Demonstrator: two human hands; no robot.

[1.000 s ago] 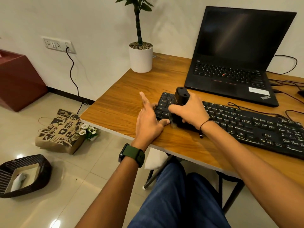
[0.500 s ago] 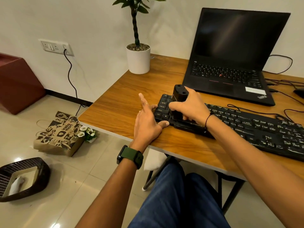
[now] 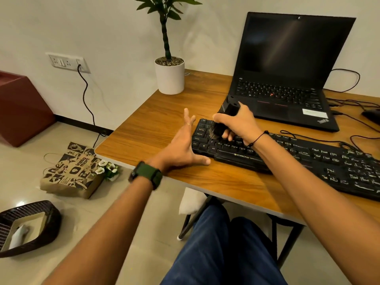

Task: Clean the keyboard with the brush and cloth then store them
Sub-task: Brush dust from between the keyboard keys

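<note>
1. The brush (image 3: 225, 118) is a chunky black block with a short tuft of dark bristles at its lower end; it stands nearly upright, bristles down on the upper-left keys of the keyboard (image 3: 287, 157).
2. The right hand (image 3: 238, 124) has its grip curled round the brush body, thumb on the near side and fingers wrapped behind.
3. The keyboard is black with white legends, lying along the counter (image 3: 148, 128) from about 9 o'clock to 4 o'clock of the frame's middle; its front edge reads "ZEBRONICS".
4. The left hand (image 3: 183, 145) is at 9 o'clock of the keyboard's left end, fingers spread and straight, thumb lying on the counter by the keyboard's near corner; whether the palm touches the keyboard cannot be told.
5. A green watch (image 3: 147, 174) sits on the left wrist.
6. A black laptop (image 3: 287, 79) stands open at 12 o'clock of the keyboard, with "ThinkPad" on its palm rest.
7. A potted plant (image 3: 169, 75) stands at 11 o'clock on the counter.
8. On the floor at 8 o'clock lies a brown paper bag (image 3: 72, 171) printed "insta mart", and further toward 7 o'clock a dark woven basket (image 3: 41, 233) with something white inside.
</note>
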